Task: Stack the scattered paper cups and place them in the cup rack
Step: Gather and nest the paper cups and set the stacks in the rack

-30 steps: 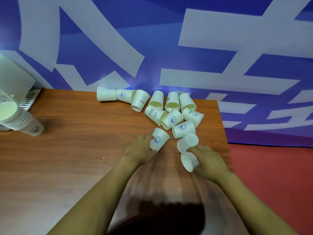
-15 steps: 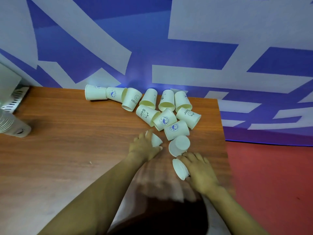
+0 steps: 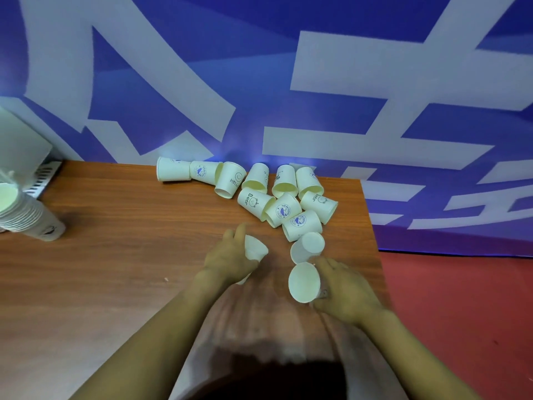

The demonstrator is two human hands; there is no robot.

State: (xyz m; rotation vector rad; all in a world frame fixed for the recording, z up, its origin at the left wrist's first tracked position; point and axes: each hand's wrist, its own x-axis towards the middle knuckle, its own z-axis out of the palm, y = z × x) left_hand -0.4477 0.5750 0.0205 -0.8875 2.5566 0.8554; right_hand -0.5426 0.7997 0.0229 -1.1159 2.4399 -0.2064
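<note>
Several white paper cups (image 3: 284,210) lie on their sides along the far right of the wooden table (image 3: 129,255). My left hand (image 3: 227,258) grips one cup (image 3: 255,249), its bottom pointing up and to the right. My right hand (image 3: 343,290) holds another cup (image 3: 304,282) on its side, the open mouth facing left toward me. One more loose cup (image 3: 307,246) lies just above my right hand. A stack of nested cups (image 3: 26,215) sits at the left edge of the view.
A white slotted rack (image 3: 40,180) and a white box stand at the far left by the wall. The table's right edge drops to a red floor (image 3: 461,313). A blue and white wall rises right behind the cups.
My left hand has lifted and turned its cup so the bottom points up. My right hand has tilted its cup, showing more of the open mouth.
</note>
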